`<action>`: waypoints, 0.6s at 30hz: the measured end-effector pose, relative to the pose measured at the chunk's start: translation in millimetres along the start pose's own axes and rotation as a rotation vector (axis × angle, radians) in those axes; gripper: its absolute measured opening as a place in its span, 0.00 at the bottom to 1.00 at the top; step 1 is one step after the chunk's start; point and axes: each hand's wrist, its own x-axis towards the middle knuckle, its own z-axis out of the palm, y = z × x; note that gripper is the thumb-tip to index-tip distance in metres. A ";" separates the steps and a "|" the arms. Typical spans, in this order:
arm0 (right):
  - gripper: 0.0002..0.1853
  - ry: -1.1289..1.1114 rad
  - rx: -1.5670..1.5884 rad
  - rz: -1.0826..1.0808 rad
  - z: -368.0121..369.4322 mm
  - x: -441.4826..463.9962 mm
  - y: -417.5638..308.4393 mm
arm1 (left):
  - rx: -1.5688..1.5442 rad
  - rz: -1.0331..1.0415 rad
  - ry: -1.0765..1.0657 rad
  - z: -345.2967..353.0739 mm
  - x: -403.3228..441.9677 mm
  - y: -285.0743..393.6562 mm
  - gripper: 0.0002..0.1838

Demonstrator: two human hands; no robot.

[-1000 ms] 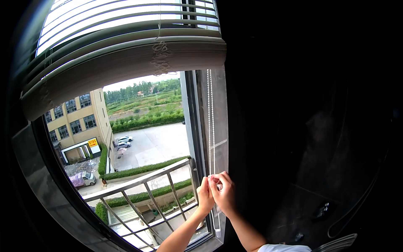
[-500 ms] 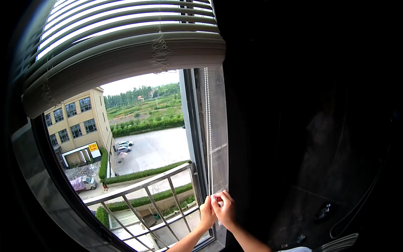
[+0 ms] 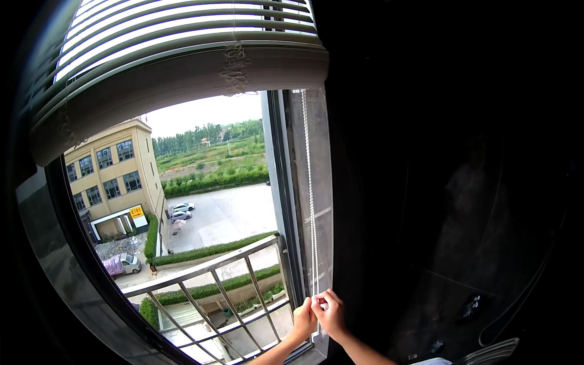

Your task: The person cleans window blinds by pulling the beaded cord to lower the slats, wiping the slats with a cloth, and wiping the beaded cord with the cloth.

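A white beaded chain (image 3: 309,176) hangs in two strands along the right side of the window, from the venetian blind (image 3: 194,76) down to my hands. My left hand (image 3: 304,320) is closed round the chain near its lower end. Pressed against it, my right hand (image 3: 330,314) has its fingers pinched at the chain, with a small white bit showing between them. A short length of chain shows below the hands. The blind's lower slats are stacked together, with loose ladder cords (image 3: 235,68) bunched over them; the slats above are spread apart.
A metal railing (image 3: 201,275) crosses the lower window opening, inside the dark window frame (image 3: 281,182). Outside are a beige building (image 3: 118,161), parked cars and a paved yard (image 3: 225,207). To the right is a very dark area with a few faint small objects low down.
The blind's stacked bottom edge sits slightly higher in view. Both hands have moved down and a little right with the chain, still held close together.
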 end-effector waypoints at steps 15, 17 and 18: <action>0.07 -0.088 0.006 0.009 -18.1 -8.7 -1.2 | -0.100 -0.073 -0.024 -8.5 -22.2 32.7 0.04; 0.07 -0.109 -0.015 0.002 -18.7 3.0 -16.2 | -0.122 -0.102 -0.007 -16.3 -20.6 38.0 0.05; 0.07 -0.092 0.031 0.013 -20.0 11.9 -26.8 | -0.132 -0.118 0.003 -19.0 -18.8 41.3 0.05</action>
